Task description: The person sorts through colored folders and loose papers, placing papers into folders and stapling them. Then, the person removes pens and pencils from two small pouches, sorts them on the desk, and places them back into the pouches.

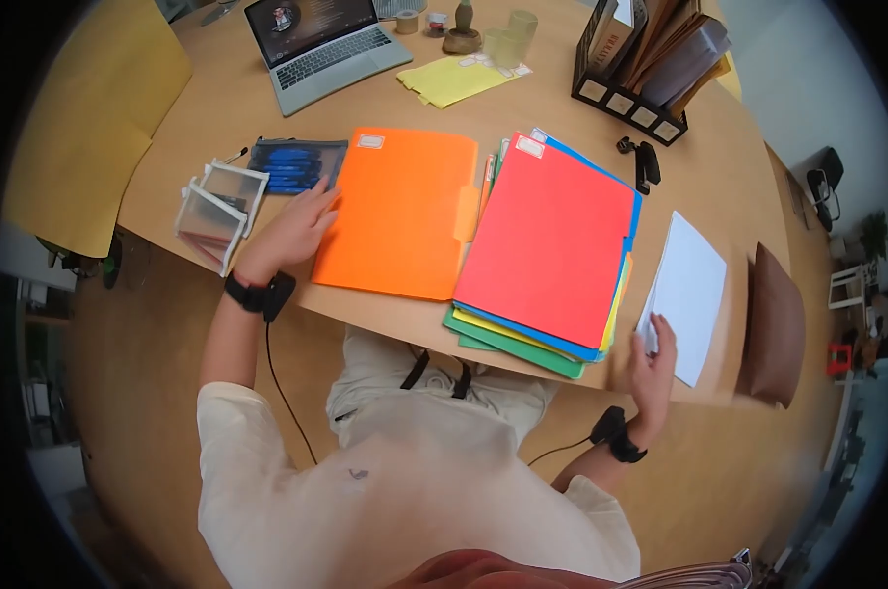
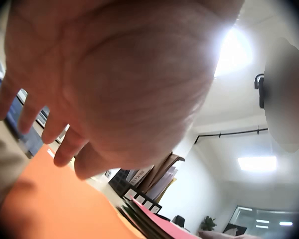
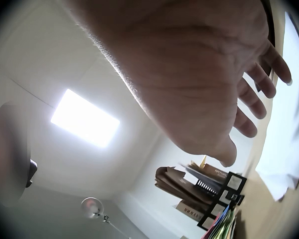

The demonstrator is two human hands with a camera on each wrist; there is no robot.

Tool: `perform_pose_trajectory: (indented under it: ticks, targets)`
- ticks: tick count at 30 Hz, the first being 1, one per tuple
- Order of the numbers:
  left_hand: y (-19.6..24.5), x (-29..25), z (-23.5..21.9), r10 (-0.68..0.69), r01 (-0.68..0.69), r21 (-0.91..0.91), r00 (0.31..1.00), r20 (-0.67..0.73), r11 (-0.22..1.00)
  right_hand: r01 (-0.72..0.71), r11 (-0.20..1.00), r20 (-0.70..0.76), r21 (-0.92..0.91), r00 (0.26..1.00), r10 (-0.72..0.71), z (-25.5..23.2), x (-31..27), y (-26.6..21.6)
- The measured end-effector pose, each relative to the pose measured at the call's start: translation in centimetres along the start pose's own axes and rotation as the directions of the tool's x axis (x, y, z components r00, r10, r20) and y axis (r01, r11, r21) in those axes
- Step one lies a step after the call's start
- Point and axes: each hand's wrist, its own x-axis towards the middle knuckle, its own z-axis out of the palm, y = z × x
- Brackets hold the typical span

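Head view puts the red folder on the worktop, hiding most of the other folders under it. Left of the red folder lies the orange folder, my left hand at its outer edge, fingers loosely spread. Right of the red folder, my right hand is at the paper, fingers apart; whether they touch it, I cannot tell. Only the wrist views show my palms, which block much of each, and ceiling lights; only the head view shows the yellow panel, far left of the red folder. The rack stands beyond the red folder.
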Motion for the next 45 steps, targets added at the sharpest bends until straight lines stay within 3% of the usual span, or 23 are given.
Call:
perform_pose_trajectory:
  ticks: [4, 7, 10, 12, 14, 15, 16, 17, 20, 21, 25, 30, 33, 36, 39, 42, 45]
  targets:
    - [-0.4, 2.1, 0.5, -0.046, 0.013, 0.296, 0.994, 0.104, 0.955, 0.080, 0.993, 0.126, 0.088, 0.988, -0.091, 2.8, -0.7, -3.9]
    - [1.4, 1.6, -0.9, -0.178, 0.149, 0.300, 0.981, 0.073, 0.942, 0.203, 0.979, 0.154, -0.016, 0.968, -0.198, 4.5, -0.8, -4.4]
    - [-0.7, 1.1, -0.5, -0.318, 0.321, 0.204, 0.947, -0.049, 0.925, 0.170, 0.982, 0.119, -0.076, 0.980, -0.161, 5.2, -1.1, -4.9]
    - [-1.5, 0.5, -0.5, -0.334, 0.342, 0.182, 0.940, -0.074, 0.922, 0.194, 0.978, 0.125, -0.081, 0.975, -0.183, 5.4, -1.0, -4.9]
    - [2.0, -1.0, -1.5, -0.333, 0.347, 0.190, 0.937, -0.102, 0.919, 0.224, 0.973, 0.101, -0.058, 0.971, -0.217, 5.5, -0.8, -4.4]
    - [3.1, -1.7, -0.9, -0.237, 0.258, 0.143, 0.960, -0.149, 0.955, 0.248, 0.968, 0.081, -0.031, 0.966, -0.245, 5.8, -0.6, -3.9]
    - [6.5, -2.3, -1.2, -0.115, 0.113, -0.022, 0.988, -0.100, 0.993, 0.273, 0.962, 0.062, -0.005, 0.960, -0.272, 5.9, -0.6, -3.7]
    - [7.5, -3.0, 1.1, -0.015, 0.026, 0.063, 0.986, -0.167, 0.998, 0.176, 0.984, 0.077, 0.000, 0.981, -0.175, 5.9, -0.9, -3.8]
    - [16.5, -4.1, 3.8, 0.204, -0.197, 0.069, 0.973, -0.112, 0.978, 0.292, 0.954, 0.080, -0.075, 0.955, -0.286, 6.2, -0.3, -3.0]
    - [18.3, -3.9, 4.8, 0.262, -0.254, 0.080, 0.958, -0.114, 0.964, 0.265, 0.961, 0.088, -0.076, 0.962, -0.258, 6.0, -0.3, -3.5]
    - [21.6, -2.2, 9.0, 0.313, -0.305, 0.074, 0.936, -0.159, 0.950, 0.261, 0.964, 0.073, -0.053, 0.964, -0.257, 5.9, -0.7, -3.9]
    - [22.1, -1.9, 9.8, 0.326, -0.309, 0.126, 0.933, -0.151, 0.943, 0.241, 0.970, 0.039, 0.029, 0.969, -0.242, 5.9, -1.2, -3.5]
    - [22.3, -1.8, 8.3, 0.296, -0.292, 0.063, 0.952, -0.071, 0.954, 0.115, 0.964, -0.031, 0.240, 0.993, -0.111, 6.7, -1.3, -2.7]
    - [22.0, -1.7, 7.6, 0.292, -0.290, 0.031, 0.956, -0.044, 0.956, -0.044, 0.847, -0.037, 0.530, 0.996, 0.075, 7.5, -1.0, -1.6]
    - [22.0, -1.3, 7.5, 0.249, -0.254, -0.050, 0.964, -0.089, 0.966, -0.042, 0.794, -0.065, 0.607, 0.993, 0.102, 8.3, -1.0, -0.6]
    - [21.6, -1.6, 8.0, 0.225, -0.255, -0.172, 0.958, -0.178, 0.951, 0.017, 0.934, -0.118, 0.356, 0.993, 0.027, 6.9, -1.5, -3.2]
    - [20.5, -2.1, 8.2, 0.192, -0.246, -0.259, 0.958, -0.215, 0.934, 0.019, 0.968, -0.152, 0.251, 0.988, 0.020, 7.0, -1.6, -4.2]
